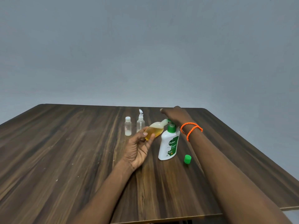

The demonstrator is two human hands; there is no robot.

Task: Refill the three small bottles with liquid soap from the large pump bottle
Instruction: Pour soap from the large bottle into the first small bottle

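Observation:
A white pump bottle (169,143) with a green pump head stands upright near the middle of the wooden table (64,151). My right hand (175,115) lies flat on top of the pump head, fingers straight. My left hand (139,147) grips a small clear bottle (154,130) holding amber liquid, tilted with its open neck up against the pump spout. A small capped bottle (128,126) with a little white liquid and a small clear spray bottle (140,121) stand side by side behind my left hand.
A loose green cap (187,159) sits on the table to the right of the pump bottle. Orange bands (191,130) circle my right wrist. A plain grey wall rises behind the table's far edge.

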